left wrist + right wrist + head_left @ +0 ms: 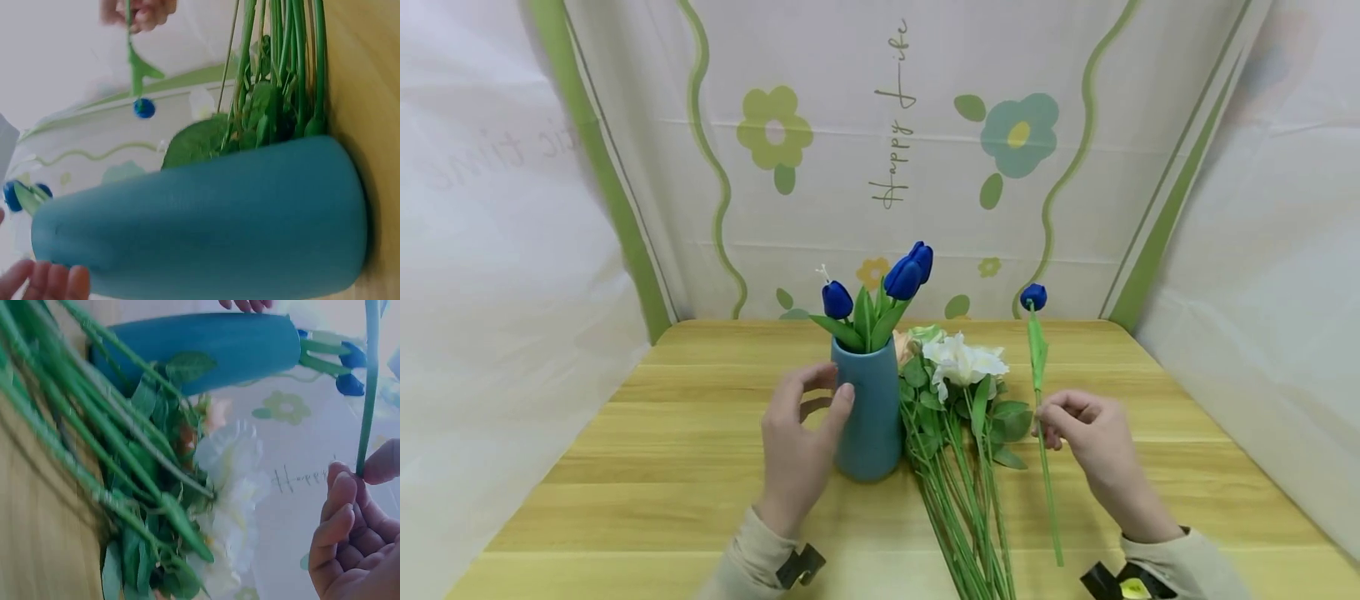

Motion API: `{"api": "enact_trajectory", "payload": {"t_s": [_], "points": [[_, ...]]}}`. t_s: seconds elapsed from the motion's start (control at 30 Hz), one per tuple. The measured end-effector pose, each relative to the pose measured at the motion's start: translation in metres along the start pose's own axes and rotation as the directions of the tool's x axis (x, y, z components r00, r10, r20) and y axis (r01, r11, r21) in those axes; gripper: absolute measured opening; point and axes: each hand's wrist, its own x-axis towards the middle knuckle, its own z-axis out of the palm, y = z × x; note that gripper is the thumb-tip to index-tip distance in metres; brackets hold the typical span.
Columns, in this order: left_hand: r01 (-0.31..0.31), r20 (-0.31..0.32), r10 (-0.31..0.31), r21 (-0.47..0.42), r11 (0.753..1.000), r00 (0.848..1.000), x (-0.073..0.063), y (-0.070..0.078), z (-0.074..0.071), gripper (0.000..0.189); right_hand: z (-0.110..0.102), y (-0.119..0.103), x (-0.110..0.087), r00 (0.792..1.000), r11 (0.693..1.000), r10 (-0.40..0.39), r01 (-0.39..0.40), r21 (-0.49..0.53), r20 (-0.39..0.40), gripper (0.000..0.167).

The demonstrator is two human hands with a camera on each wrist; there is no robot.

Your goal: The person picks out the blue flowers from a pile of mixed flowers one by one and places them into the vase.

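A teal vase [868, 417] stands upright on the table, holding several blue tulips [904, 277] with green leaves. Beside its upper left wall is my left hand [801, 442], fingers loosely curved and the thumb tip overlapping the vase in the head view. In the left wrist view, those fingertips [56, 281] show right at the vase's narrow end. Between thumb and fingers, my right hand [1093, 433] pinches the green stem of a single blue tulip [1037, 342]. This tulip is held nearly upright, bloom at the top, with the lower stem hanging below the hand.
Right of the vase lies a bunch of artificial flowers, with a white bloom [962, 362], a peach one [215, 412] and green leaves, its long stems [962, 508] pointing toward me. A printed cloth [850, 167] hangs behind the wooden table [700, 433], with pale cloth at both sides.
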Motion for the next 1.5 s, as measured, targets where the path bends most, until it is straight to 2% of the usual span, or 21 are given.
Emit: {"api": "enact_trajectory", "payload": {"t_s": [0.13,0.23,0.37,0.57,0.8,0.93,1.03,1.13,1.27,1.37,1.43,1.5], "points": [[-0.115,0.046,0.116,-0.040,0.993,0.992,-0.005,0.005,0.006,0.024,0.018,-0.008,-0.009,0.995,0.994,-0.090,0.092,0.059,-0.040,0.009],[-0.162,0.096,0.168,-0.068,0.984,0.981,-0.007,0.007,0.010,0.023,0.030,-0.014,-0.014,0.987,0.987,-0.142,0.147,0.065,-0.077,0.008],[-0.177,0.139,0.187,-0.081,0.981,0.973,-0.011,0.006,0.015,0.021,0.041,-0.020,-0.021,0.974,0.981,-0.192,0.194,0.007,-0.117,0.009],[-0.181,0.206,0.201,-0.115,0.977,0.958,-0.020,0.004,0.023,0.020,0.050,-0.023,-0.028,0.957,0.957,-0.277,0.267,-0.111,-0.091,0.010],[-0.107,0.351,0.152,-0.146,0.984,0.924,-0.033,0.006,0.032,0.021,0.065,-0.022,-0.033,0.930,0.921,-0.365,0.352,-0.169,-0.052,0.014],[-0.084,0.397,0.151,-0.180,0.980,0.905,-0.037,0.009,0.035,0.021,0.073,-0.021,-0.036,0.922,0.905,-0.387,0.379,-0.192,-0.003,0.017],[-0.058,0.433,0.146,-0.208,0.976,0.889,-0.039,0.010,0.036,0.021,0.078,-0.018,-0.039,0.908,0.888,-0.418,0.413,-0.202,0.018,0.020],[-0.020,0.475,0.127,-0.224,0.974,0.871,-0.041,0.012,0.037,0.021,0.084,-0.016,-0.041,0.895,0.873,-0.446,0.442,-0.205,0.033,0.024],[0.028,0.532,0.102,-0.231,0.973,0.841,-0.043,0.014,0.038,0.020,0.088,-0.016,-0.042,0.896,0.877,-0.439,0.443,-0.187,0.062,0.021],[0.047,0.549,0.088,-0.227,0.973,0.831,-0.044,0.016,0.038,0.018,0.091,-0.015,-0.044,0.900,0.884,-0.427,0.435,-0.168,0.087,0.018],[0.043,0.546,0.090,-0.225,0.973,0.833,-0.045,0.017,0.039,0.016,0.092,-0.015,-0.045,0.900,0.886,-0.425,0.436,-0.159,0.095,0.018],[0.034,0.540,0.093,-0.221,0.975,0.836,-0.045,0.018,0.039,0.013,0.094,-0.014,-0.045,0.891,0.879,-0.445,0.454,-0.148,0.093,0.020]]}}
